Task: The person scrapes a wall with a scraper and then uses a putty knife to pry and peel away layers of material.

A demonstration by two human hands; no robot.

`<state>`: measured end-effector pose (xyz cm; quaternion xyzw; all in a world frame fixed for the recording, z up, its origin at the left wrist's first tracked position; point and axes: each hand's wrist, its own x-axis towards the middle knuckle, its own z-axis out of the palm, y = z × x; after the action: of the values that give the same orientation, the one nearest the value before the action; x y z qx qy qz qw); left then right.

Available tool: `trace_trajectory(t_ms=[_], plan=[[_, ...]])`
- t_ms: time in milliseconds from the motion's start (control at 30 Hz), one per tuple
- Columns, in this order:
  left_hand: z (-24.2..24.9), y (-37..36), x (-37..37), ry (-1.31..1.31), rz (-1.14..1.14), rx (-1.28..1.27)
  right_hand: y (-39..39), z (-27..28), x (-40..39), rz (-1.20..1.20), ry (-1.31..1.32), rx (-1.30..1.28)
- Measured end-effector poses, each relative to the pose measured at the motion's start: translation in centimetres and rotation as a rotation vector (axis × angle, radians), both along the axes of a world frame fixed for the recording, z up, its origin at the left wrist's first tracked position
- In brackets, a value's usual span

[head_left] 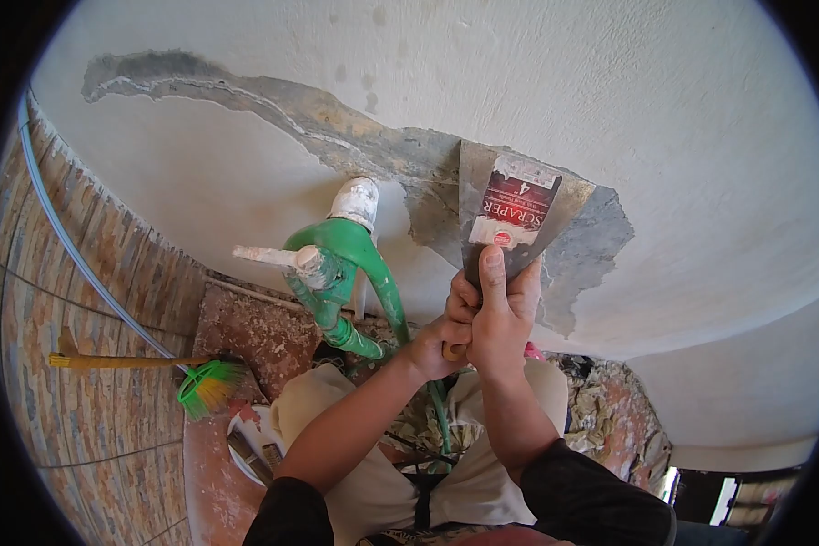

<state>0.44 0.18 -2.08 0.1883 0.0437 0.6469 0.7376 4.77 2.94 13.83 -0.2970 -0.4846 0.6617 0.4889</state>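
Note:
My right hand [502,314] is closed on a wide scraper [482,182], its thumb pressed on the blade's lower end. The blade has a red and white label and lies over a grey, bare patch [587,246] of the wall. My left hand [443,338] is wrapped around the scraper's handle just beside the right hand. The tan end of the handle shows below its fingers. From the blade, the rough grey strip [337,123] runs up to the left across the white wall [555,73].
Left of my hands, a green tap pipe [346,246] with a plaster-smeared handle sticks out from the wall. A green brush [209,387] stands against the striped tiles [82,300]. Crumpled, dirty sheeting [601,409] covers the floor to the right. A white container [250,450] sits lower left.

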Motion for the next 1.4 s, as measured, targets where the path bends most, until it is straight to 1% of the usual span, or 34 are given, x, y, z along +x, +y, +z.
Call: trace_trajectory(t_ms=[67, 100, 167, 200, 233, 300, 333, 400, 433, 500, 533, 567, 600, 633, 667, 700, 767, 800, 867, 900, 933, 967, 1000, 1033, 1067, 1100, 1133, 1167, 1200, 1233, 1267, 1333, 1400], plan=[[1.4, -0.6, 0.2, -0.14, -0.111, 0.073, 0.2, -0.6, 0.2, 0.032, 0.076, -0.035], [2.0, -0.8, 0.2, -0.135, -0.107, 0.074, 0.4, -1.2, 0.3, 0.036, 0.08, -0.034], [3.1, -1.2, 0.7, -0.097, 0.01, -0.071, 0.9, -2.4, 0.7, -0.028, 0.07, -0.001], [4.1, -1.1, 0.8, -0.088, 0.107, -0.038, 0.9, -1.8, 0.9, -0.028, 0.074, 0.0], [5.0, -1.2, 0.9, -0.09, 0.103, -0.041, 0.9, -1.9, 0.9, -0.031, 0.072, -0.003], [6.4, -1.0, 1.1, -0.017, 0.222, -0.16, 1.1, -2.1, 0.9, -0.019, 0.221, 0.099], [6.9, -0.8, 1.1, -0.019, 0.219, -0.159, 1.0, -2.2, 0.9, -0.022, 0.219, 0.101], [7.5, -0.8, 1.1, -0.007, 0.34, -0.181, 0.5, -2.4, 0.5, -0.104, 0.231, 0.085], [7.7, -0.9, 1.0, -0.005, 0.341, -0.182, 0.2, -2.7, 0.5, -0.103, 0.233, 0.083], [7.9, -1.1, 0.7, -0.084, 0.403, -0.355, -0.5, -3.9, 0.8, 0.044, -0.063, 0.269], [6.2, -0.7, 0.8, 0.128, 0.568, -0.301, -1.0, -4.6, 1.1, 0.146, -0.17, 0.277], [4.1, -0.4, 0.5, 0.13, 0.569, -0.301, -0.7, -7.1, 1.4, 0.1, -0.335, 0.494], [1.9, -0.3, 0.1, -0.022, 0.506, -0.234, -0.7, -7.8, 1.4, 0.1, -0.333, 0.493], [1.7, -0.3, -0.3, -0.175, 0.441, -0.166, -0.7, -8.4, 1.4, 0.104, -0.316, 0.482], [1.6, 0.4, -0.5, -0.413, 0.436, -0.292, -0.7, -8.9, 1.4, 0.108, -0.299, 0.469], [2.3, 0.2, -0.6, -0.411, 0.437, -0.294, -0.8, -9.3, 1.4, 0.11, -0.28, 0.457], [3.5, 0.0, -0.6, -0.162, 0.499, -0.307, -0.7, -9.6, 1.5, 0.11, -0.247, 0.438], [3.8, -0.1, -0.6, -0.16, 0.495, -0.304, -0.6, -9.6, 1.6, 0.106, -0.229, 0.431], [4.5, -0.6, -0.7, -0.63, 0.296, -0.088, -0.6, -9.2, 1.3, 0.099, -0.207, 0.421], [5.4, -0.8, -0.6, -0.625, 0.295, -0.091, -1.0, -8.2, 0.8, 0.008, -0.057, 0.328], [6.6, -0.9, -0.6, -0.299, 0.341, -0.19, -1.2, -7.5, 0.5, -0.083, 0.092, 0.234], [7.9, -1.2, -0.3, 0.027, 0.38, -0.286, -1.3, -7.1, 0.9, -0.084, 0.092, 0.231], [9.0, -1.6, 0.3, 0.003, 0.372, -0.346, -1.2, -6.7, 1.5, 0.013, 0.099, 0.148], [6.2, -1.5, 0.7, 0.003, 0.37, -0.348, -1.0, -6.4, 2.0, 0.109, 0.108, 0.066], [1.3, -1.2, 0.9, -0.024, 0.276, -0.196, -1.0, -6.2, 2.2, 0.108, 0.11, 0.065], [1.8, -0.9, 0.7, -0.051, 0.181, -0.044, -1.0, -6.1, 2.4, 0.124, 0.128, 0.025], [2.4, -1.0, 0.6, -0.05, 0.181, -0.044, -0.9, -6.0, 2.5, 0.141, 0.144, -0.014], [3.1, -1.1, 0.7, 0.025, 0.194, -0.026, -0.8, -6.2, 2.5, 0.142, 0.145, -0.013], [5.0, -1.2, 0.6, 0.101, 0.207, -0.009, -0.6, -6.5, 2.5, 0.189, 0.181, 0.045], [5.4, -1.4, 0.7, 0.101, 0.209, -0.01, -0.5, -6.8, 2.4, 0.236, 0.217, 0.102], [5.8, -1.5, 0.7, 0.098, 0.265, 0.011, -0.2, -7.0, 2.4, 0.239, 0.219, 0.101], [6.3, -1.8, 0.9, 0.091, 0.374, 0.053, 0.8, -7.1, 2.5, 0.419, 0.081, 0.391], [6.5, -1.9, 1.2, 0.081, 0.481, 0.099, 1.2, -7.2, 2.3, 0.456, 0.096, 0.414]])
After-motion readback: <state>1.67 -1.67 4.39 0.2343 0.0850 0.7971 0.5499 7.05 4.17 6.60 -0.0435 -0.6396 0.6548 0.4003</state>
